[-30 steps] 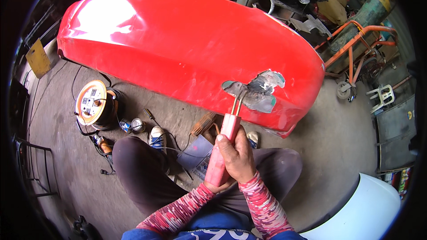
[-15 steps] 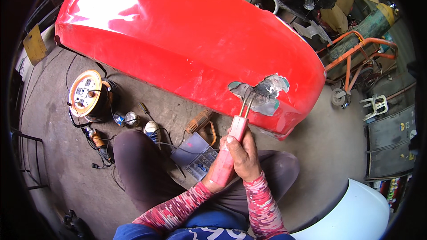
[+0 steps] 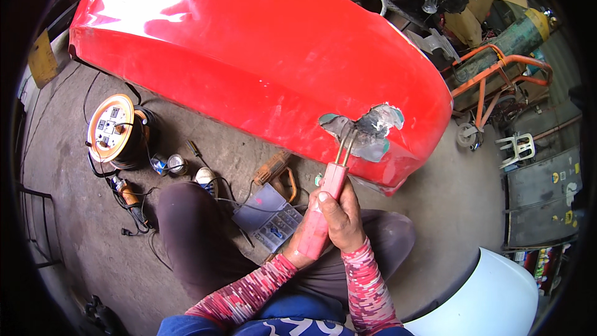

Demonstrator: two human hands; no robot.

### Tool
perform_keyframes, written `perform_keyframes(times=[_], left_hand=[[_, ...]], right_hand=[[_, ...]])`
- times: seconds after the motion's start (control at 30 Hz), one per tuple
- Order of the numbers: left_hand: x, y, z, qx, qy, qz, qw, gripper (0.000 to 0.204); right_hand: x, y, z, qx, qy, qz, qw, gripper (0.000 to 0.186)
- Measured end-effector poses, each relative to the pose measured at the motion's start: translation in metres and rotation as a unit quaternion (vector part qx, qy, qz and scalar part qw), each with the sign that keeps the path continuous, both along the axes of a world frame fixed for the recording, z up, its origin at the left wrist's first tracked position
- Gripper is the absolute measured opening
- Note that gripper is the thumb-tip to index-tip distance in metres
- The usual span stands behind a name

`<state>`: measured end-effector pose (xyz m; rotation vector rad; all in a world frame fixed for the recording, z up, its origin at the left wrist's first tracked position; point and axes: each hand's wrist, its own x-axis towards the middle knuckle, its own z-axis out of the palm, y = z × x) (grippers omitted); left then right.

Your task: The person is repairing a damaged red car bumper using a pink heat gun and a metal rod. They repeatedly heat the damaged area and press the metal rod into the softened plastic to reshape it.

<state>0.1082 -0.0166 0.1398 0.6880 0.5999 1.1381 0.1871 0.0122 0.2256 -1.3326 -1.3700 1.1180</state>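
Observation:
A red car bumper lies across the floor in front of me, with a ragged, scraped grey patch of damage near its right end. Both my hands are wrapped round a pinkish-red hot stapler with two brass prongs, whose tips meet the damaged patch. My right hand grips the upper body, thumb along its top. Lower down, my left hand closes round the back end, partly hidden by the tool. Whatever sits at the prong tips is too small to make out.
An open compartment box of small parts and an orange heat gun lie by my legs. Further left are a cable reel, an angle grinder, a can and a screwdriver. An orange trolley stands right.
The surroundings have shifted slightly left in view. My hands keep the same hold on the hot stapler, and its prongs stay at the damaged patch.

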Motion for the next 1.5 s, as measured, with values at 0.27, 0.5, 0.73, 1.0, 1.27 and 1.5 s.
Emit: perform_keyframes(times=[0.27, 0.5, 0.73, 1.0, 1.27, 1.5], left_hand=[[0.006, -0.012, -0.021, 0.076, 0.041, 0.013, 0.996, 0.046], [-0.013, -0.016, -0.005, 0.047, 0.002, 0.009, 0.999, 0.041], [-0.016, -0.001, 0.017, 0.026, -0.026, 0.007, 0.999, 0.046], [-0.011, -0.004, 0.003, 0.005, -0.018, 0.009, 1.0, 0.046], [-0.01, -0.007, -0.031, 0.029, -0.015, -0.042, 0.999, 0.057], [-0.023, -0.01, -0.003, 0.104, 0.036, 0.007, 0.994, 0.056]], right_hand=[[0.008, 0.0, 0.0, -0.016, 0.004, 0.03, 0.999, 0.048], [0.003, 0.0, -0.005, -0.015, 0.011, 0.007, 1.0, 0.047], [0.001, 0.001, -0.007, -0.003, 0.078, 0.037, 0.996, 0.048], [-0.006, 0.001, -0.009, -0.011, 0.074, 0.017, 0.997, 0.047], [-0.01, 0.0, 0.002, -0.006, 0.053, 0.007, 0.999, 0.043], [-0.013, 0.003, -0.001, 0.005, 0.064, 0.004, 0.998, 0.041]])
